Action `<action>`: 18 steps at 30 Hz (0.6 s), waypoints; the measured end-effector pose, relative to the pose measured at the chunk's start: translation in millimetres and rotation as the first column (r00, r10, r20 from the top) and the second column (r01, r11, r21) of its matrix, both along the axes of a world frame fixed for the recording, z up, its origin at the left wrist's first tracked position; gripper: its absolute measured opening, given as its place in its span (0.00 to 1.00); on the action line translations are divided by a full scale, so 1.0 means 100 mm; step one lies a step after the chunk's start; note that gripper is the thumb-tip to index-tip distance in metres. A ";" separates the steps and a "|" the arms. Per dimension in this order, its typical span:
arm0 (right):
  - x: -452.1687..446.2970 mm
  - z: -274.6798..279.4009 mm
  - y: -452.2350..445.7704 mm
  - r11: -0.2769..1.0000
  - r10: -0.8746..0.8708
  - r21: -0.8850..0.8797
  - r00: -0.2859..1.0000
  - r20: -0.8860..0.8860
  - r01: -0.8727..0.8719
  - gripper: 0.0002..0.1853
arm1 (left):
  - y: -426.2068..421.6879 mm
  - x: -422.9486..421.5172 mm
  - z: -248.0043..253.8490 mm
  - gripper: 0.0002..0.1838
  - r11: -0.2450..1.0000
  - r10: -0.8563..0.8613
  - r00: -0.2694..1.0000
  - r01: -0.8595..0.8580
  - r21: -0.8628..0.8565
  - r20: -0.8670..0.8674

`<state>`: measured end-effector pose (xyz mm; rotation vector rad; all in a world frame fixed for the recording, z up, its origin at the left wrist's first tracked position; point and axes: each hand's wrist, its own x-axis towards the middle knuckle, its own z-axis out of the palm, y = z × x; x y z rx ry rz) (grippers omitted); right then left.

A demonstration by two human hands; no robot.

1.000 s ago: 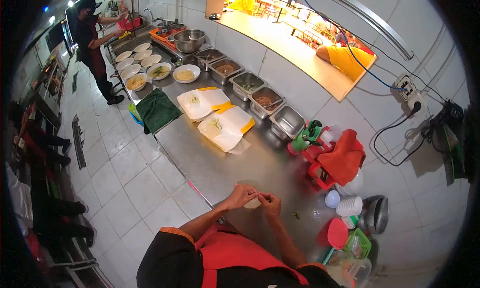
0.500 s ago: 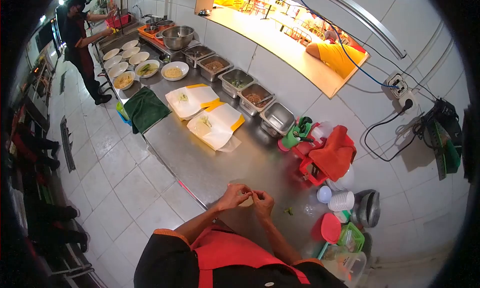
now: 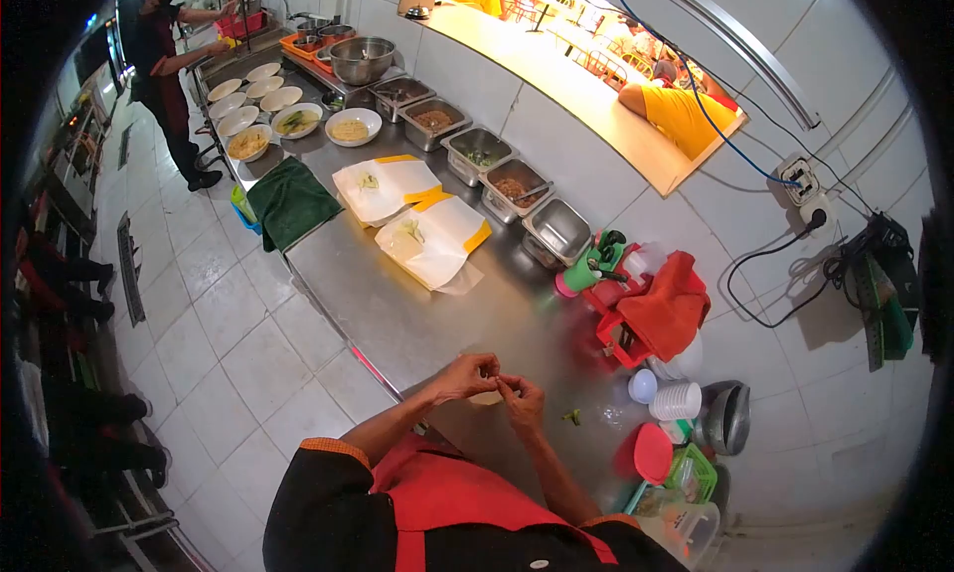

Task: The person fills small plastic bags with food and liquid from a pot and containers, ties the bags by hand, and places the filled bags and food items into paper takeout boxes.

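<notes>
Hardly any shift — your left hand [image 3: 472,376] and right hand [image 3: 522,405] still meet, fingertips pinched, contents unclear; pale item [image 3: 487,398] beneath them, green scraps [image 3: 571,416] nearby on steel table [image 3: 427,319].

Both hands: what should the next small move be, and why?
Probably ease the fingertips apart slowly, low over the counter. The left hand and right hand meet in a pinch above a pale item that they partly hide, so parting them should reveal it.
</notes>
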<state>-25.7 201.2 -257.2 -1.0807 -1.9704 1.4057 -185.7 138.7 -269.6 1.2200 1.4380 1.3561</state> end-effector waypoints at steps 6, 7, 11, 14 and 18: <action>0.01 0.04 0.03 0.992 0.040 0.119 0.999 0.027 -0.043 0.11 | 0.04 0.01 -0.01 0.10 1.000 0.007 0.987 -0.003 0.021 -0.158; 0.02 0.07 0.02 0.993 0.026 0.116 0.999 0.039 -0.031 0.11 | 0.04 0.03 -0.03 0.10 0.999 0.022 0.968 -0.009 0.052 -0.252; 0.04 0.10 0.01 0.982 0.038 0.184 0.998 0.058 -0.048 0.11 | 0.07 0.03 -0.08 0.10 0.997 0.032 0.978 -0.018 0.070 -0.206; 0.06 -0.05 0.07 0.997 0.059 0.044 0.995 -0.083 -0.056 0.14 | 0.06 0.00 -0.04 0.11 0.998 -0.019 0.999 0.016 -0.061 -0.042; 0.01 -0.04 0.02 0.995 -0.049 0.087 0.998 -0.040 0.053 0.12 | 0.04 -0.01 -0.15 0.11 0.999 -0.036 0.999 0.036 0.025 -0.029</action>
